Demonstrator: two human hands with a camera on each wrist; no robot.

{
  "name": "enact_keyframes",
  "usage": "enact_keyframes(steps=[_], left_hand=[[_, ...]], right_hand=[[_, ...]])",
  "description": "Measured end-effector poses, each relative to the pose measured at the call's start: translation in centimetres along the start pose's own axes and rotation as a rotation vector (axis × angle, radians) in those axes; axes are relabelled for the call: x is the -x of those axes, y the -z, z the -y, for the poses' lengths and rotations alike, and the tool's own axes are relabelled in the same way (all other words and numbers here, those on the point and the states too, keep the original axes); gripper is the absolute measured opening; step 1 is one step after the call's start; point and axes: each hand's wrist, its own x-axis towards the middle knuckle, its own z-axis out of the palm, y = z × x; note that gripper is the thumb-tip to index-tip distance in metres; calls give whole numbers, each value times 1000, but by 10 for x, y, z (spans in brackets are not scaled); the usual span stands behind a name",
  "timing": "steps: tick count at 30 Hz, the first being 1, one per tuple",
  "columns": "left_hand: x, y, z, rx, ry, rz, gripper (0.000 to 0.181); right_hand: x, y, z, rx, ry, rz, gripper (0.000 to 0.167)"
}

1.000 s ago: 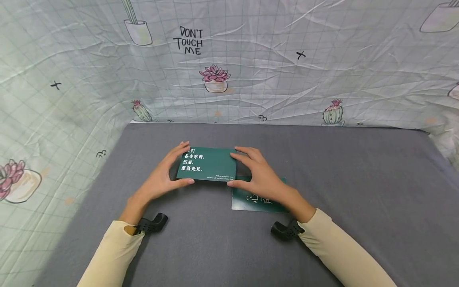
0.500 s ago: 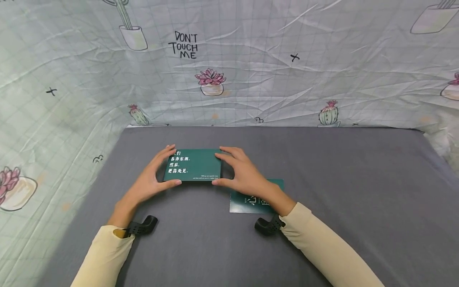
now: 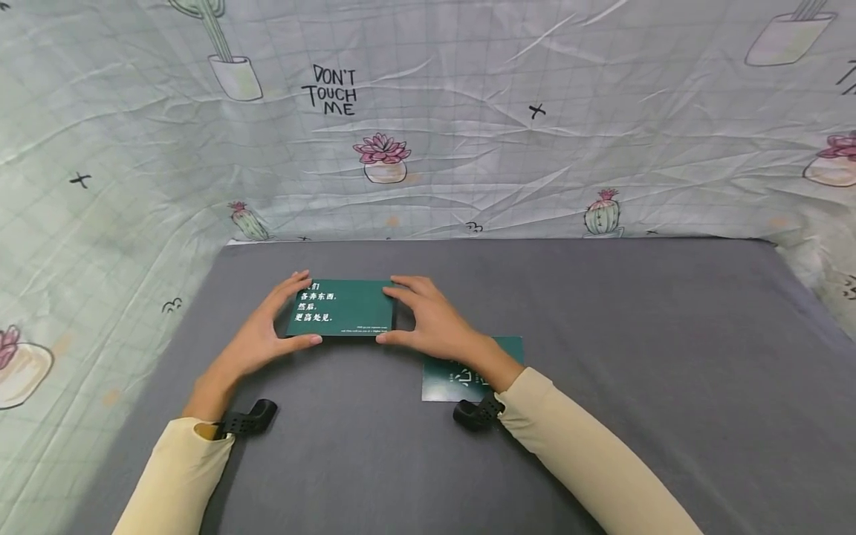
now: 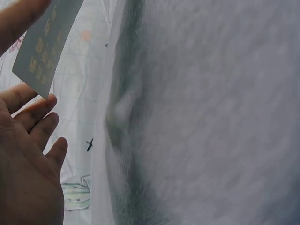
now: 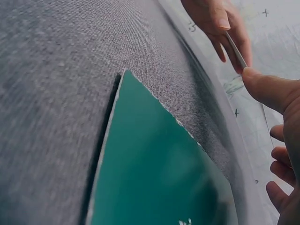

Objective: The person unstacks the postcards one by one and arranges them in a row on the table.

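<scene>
I see the left hand (image 3: 257, 336) and the right hand (image 3: 431, 319), each spread wide, gripping opposite ends of the printed green card (image 3: 354, 306) above the grey cloth (image 3: 635, 357). My head view shows a second card (image 3: 438, 380) lying there, partly hidden by the right wrist (image 3: 498, 362).

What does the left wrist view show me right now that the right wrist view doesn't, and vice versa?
Only the left wrist view: a broad face of the held card, with yellowish lettering too blurred to read.

Only the right wrist view: the right hand and the second green card, lying on the gray surface.

Both: the left hand, the held card (nearly edge-on in the right wrist view), the gray surface and the pale printed backdrop.
</scene>
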Motion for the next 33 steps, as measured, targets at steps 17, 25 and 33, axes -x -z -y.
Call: enact_keyframes(steps=[17,25,33], left_hand=[[2,14,19,-41,60,6,88],[-2,18,30,-42,90,-6,90],[-6,19,36,-55,134,6,90]], right_hand=[[-27,-17,8,-16,-18,33,76],[-36,-22,10,-13,-37,49,77],[-40,-24,8,-13,-50,62,76]])
